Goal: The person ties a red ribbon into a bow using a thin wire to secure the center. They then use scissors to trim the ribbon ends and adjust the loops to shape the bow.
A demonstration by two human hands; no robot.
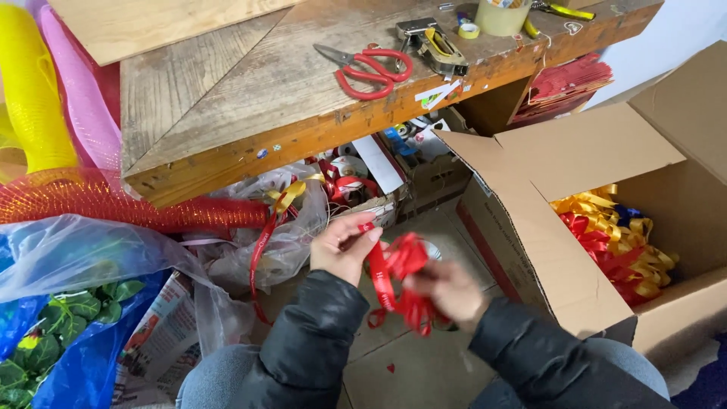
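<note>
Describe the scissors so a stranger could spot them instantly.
Start at the worn wooden workbench across the top of the view. Near its middle lie the scissors, closed, left of a stapler. Their bright red looped handles set them apart from the grey-and-yellow tools beside them.

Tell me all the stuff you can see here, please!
red ribbon: one, red, looped between both hands
scissors: one pair, red handles, on the wooden table
staple gun: one, grey and yellow, table's far edge
tape rolls: two, yellowish, beside the staple gun
cardboard box: one, brown, open, at right
ribbon bows: many, red, gold and a little blue, inside the box
mesh rolls: several, yellow, pink, red, at left
plastic bags: several, clear and blue, lower left
left hand: fingers pinching the ribbon's end
right hand: blurred, gripping the ribbon loops
</note>
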